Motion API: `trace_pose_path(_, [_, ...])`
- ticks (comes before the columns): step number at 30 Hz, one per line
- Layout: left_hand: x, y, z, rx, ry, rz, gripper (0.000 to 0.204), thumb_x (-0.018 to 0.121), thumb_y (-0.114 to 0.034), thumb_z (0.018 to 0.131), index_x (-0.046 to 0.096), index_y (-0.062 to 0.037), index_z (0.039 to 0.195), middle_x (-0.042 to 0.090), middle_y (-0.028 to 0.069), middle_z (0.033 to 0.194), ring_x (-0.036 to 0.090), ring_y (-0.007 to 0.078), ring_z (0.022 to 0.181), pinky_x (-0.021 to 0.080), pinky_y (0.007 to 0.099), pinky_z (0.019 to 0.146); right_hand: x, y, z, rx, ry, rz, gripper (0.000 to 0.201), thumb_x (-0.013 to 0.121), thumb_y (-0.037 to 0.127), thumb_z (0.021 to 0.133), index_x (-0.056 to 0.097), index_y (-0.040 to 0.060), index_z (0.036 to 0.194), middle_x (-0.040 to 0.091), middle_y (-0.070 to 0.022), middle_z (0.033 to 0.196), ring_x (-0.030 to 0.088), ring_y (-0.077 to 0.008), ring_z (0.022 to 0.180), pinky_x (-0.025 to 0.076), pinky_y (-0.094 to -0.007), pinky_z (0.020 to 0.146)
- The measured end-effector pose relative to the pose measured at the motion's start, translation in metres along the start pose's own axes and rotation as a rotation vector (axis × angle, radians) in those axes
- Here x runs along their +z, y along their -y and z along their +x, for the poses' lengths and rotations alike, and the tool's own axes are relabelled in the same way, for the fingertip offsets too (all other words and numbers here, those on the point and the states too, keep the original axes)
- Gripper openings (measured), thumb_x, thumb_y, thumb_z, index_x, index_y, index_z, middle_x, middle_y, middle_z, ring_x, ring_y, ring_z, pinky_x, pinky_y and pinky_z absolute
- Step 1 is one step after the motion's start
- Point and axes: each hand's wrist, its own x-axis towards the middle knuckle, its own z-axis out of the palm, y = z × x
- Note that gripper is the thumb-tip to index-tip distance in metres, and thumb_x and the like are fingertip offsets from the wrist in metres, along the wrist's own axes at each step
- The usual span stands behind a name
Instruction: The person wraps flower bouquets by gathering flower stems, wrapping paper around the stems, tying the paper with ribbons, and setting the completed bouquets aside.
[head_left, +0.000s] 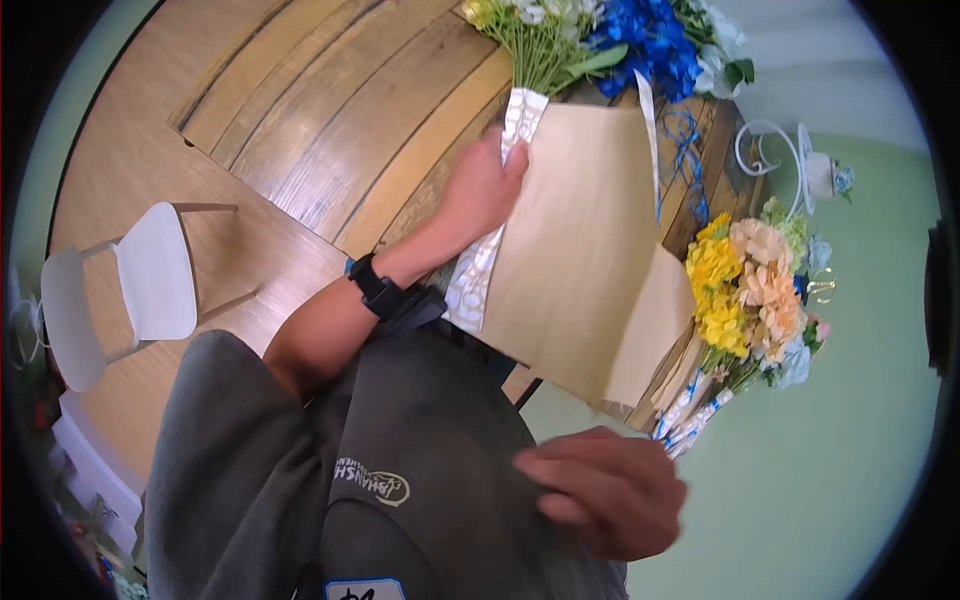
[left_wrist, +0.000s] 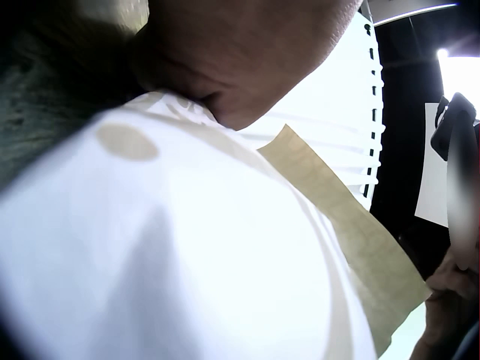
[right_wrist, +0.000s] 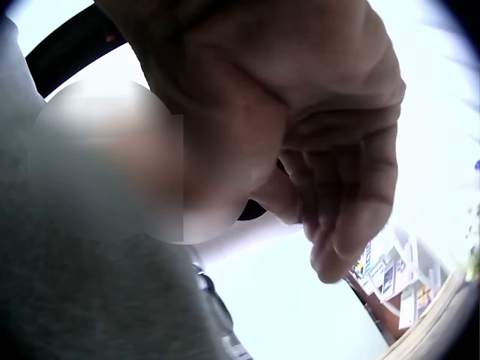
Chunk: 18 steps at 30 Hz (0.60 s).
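Observation:
White patterned wrapping paper [head_left: 467, 290] runs along one side of a large brown paper sheet [head_left: 575, 230] on the wooden table. Its upper end wraps the green stems [head_left: 535, 60] of a bunch with white and yellow flowers [head_left: 530, 12]. My left hand [head_left: 485, 190] grips the wrapped part, thumb on top and the other fingers mostly hidden. In the left wrist view the white paper [left_wrist: 217, 247] fills the foreground under the hand. My right hand [head_left: 612, 490] hangs in front of my body, apart from the table, its fingers loosely bent with nothing in them, as the right wrist view also shows.
Blue flowers [head_left: 650, 45] lie at the table's far end beside blue ribbon [head_left: 683, 150]. Yellow flowers [head_left: 718, 290] and peach flowers [head_left: 768, 280] with wrapped stems lie at the right edge. A white metal stand [head_left: 800, 165] is beyond. A white chair [head_left: 155, 275] stands left of the wooden table [head_left: 330, 110].

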Motion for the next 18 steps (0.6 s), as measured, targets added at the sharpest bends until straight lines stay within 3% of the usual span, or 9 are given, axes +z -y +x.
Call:
trace_pose_path(1, [0.004,0.001,-0.001,-0.008,0.028,0.000,0.038,0.054,-0.031,0.097,0.060,0.0064,0.096,0.064,0.0301,0.082,0.063,0.0461,0.079,0.049,0.0485,0.071,0.017,0.000,0.000,-0.055,-0.007,-0.012,0.020,0.075,0.010,0.080,0.067,-0.0043,0.093,0.069,-0.0133,0.084,0.069,-0.0257,0.073,0.054,-0.0270,0.059])
trace_pose_path(3, [0.018,-0.003,0.001,0.036,-0.100,-0.023,0.037,0.054,-0.030,0.096,0.061,0.0065,0.094,0.065,0.0293,0.081,0.064,0.0456,0.079,0.049,0.0485,0.071,0.055,-0.022,-0.001,0.041,-0.105,-0.360,0.025,0.071,0.012,0.086,0.064,-0.0048,0.102,0.067,-0.0128,0.095,0.067,-0.0236,0.079,0.054,-0.0284,0.059])
trace_pose_path(5, [0.020,-0.018,0.000,0.034,-0.072,-0.056,0.034,0.056,-0.027,0.095,0.061,0.0070,0.093,0.065,0.0306,0.082,0.063,0.0476,0.081,0.049,0.0506,0.073,0.089,-0.051,0.004,0.169,-0.143,-0.604,0.027,0.067,0.013,0.090,0.060,-0.0046,0.109,0.062,-0.0129,0.101,0.065,-0.0222,0.082,0.053,-0.0307,0.055])
trace_pose_path(6, [0.021,-0.022,0.002,0.035,-0.086,-0.079,0.031,0.057,-0.023,0.093,0.062,0.0076,0.092,0.064,0.0319,0.083,0.063,0.0496,0.083,0.049,0.0527,0.075,0.103,-0.064,0.006,0.230,-0.207,-0.573,0.020,0.067,0.007,0.090,0.060,-0.0009,0.108,0.061,-0.0123,0.102,0.066,-0.0269,0.085,0.053,-0.0349,0.065])
trace_pose_path(7, [0.031,-0.014,0.006,0.034,-0.104,-0.138,0.031,0.057,-0.023,0.093,0.063,0.0077,0.090,0.064,0.0320,0.084,0.063,0.0488,0.083,0.049,0.0519,0.075,0.117,-0.079,0.005,0.285,-0.237,-0.639,0.020,0.065,0.013,0.093,0.060,-0.0009,0.106,0.059,-0.0115,0.099,0.065,-0.0266,0.084,0.052,-0.0356,0.061])
trace_pose_path(10, [0.034,-0.020,0.004,-0.025,-0.089,-0.127,0.031,0.057,-0.023,0.094,0.062,0.0077,0.091,0.065,0.0312,0.084,0.064,0.0478,0.082,0.049,0.0514,0.074,0.128,-0.098,0.009,0.423,-0.260,-0.699,0.022,0.064,0.020,0.095,0.060,0.0003,0.104,0.057,-0.0109,0.094,0.064,-0.0268,0.080,0.051,-0.0372,0.057])
trace_pose_path(14, [0.037,-0.023,0.001,-0.037,-0.127,-0.003,0.031,0.056,-0.023,0.094,0.062,0.0079,0.091,0.065,0.0301,0.083,0.064,0.0467,0.081,0.049,0.0505,0.073,0.129,-0.104,0.010,0.408,-0.282,-0.734,0.024,0.063,0.026,0.095,0.060,0.0017,0.098,0.055,-0.0105,0.091,0.063,-0.0265,0.077,0.049,-0.0385,0.052])
trace_pose_path(16, [0.041,-0.021,0.003,-0.073,-0.098,-0.186,0.031,0.056,-0.023,0.094,0.062,0.0078,0.091,0.065,0.0290,0.081,0.064,0.0457,0.079,0.049,0.0496,0.072,0.128,-0.108,0.011,0.393,-0.189,-0.869,0.026,0.067,0.029,0.091,0.057,0.0050,0.088,0.049,-0.0054,0.084,0.060,-0.0172,0.071,0.049,-0.0291,0.046])
trace_pose_path(18, [0.041,-0.022,0.003,-0.085,-0.098,-0.197,0.032,0.056,-0.024,0.094,0.061,0.0079,0.091,0.065,0.0286,0.081,0.064,0.0447,0.078,0.048,0.0489,0.071,0.125,-0.112,0.015,0.415,-0.189,-0.801,0.023,0.065,0.026,0.093,0.058,0.0042,0.088,0.053,-0.0078,0.083,0.061,-0.0235,0.066,0.047,-0.0356,0.047])
